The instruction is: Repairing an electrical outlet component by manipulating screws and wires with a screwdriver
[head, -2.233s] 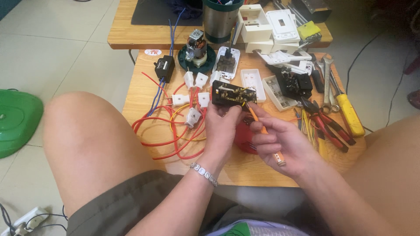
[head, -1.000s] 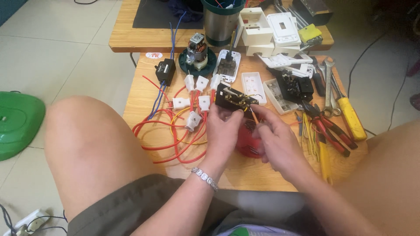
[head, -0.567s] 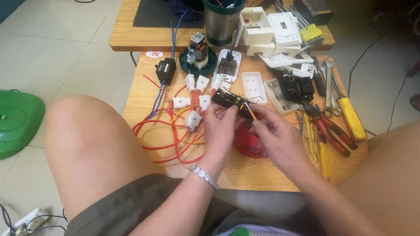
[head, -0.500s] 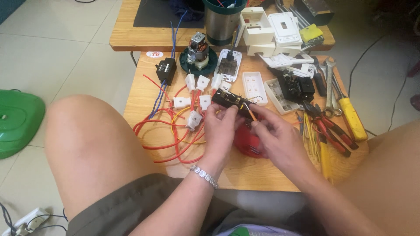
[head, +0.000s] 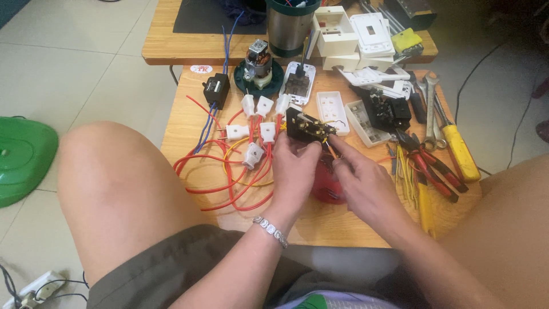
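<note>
Black switch block, with yellow wires at its right side: held up just above the wooden table, near the table's middle, tilted toward the camera.

Left hand: forearm rising from the near edge, wrist bent upward, fingers and thumb closed on the block's lower left side; chain bracelet on the wrist.

Right hand: reaching in from the right, fingertips pinched shut on a thin orange-handled tool whose tip meets the block's lower right corner.

Containers: red round tin beneath both hands, contents hidden; steel cup with green rim at the far edge of the table, contents unclear; white open boxes just right of the cup, apparently hollow.

Left of the block: white plugs on red wires looping toward the near left edge. Behind the block: small motor on a green base.

Right of the block: red-handled pliers, yellow-handled screwdriver, wrenches, crowded up to the right edge.

Open room: bare wood along the left edge and near edge of the table; knees close on both sides.
</note>
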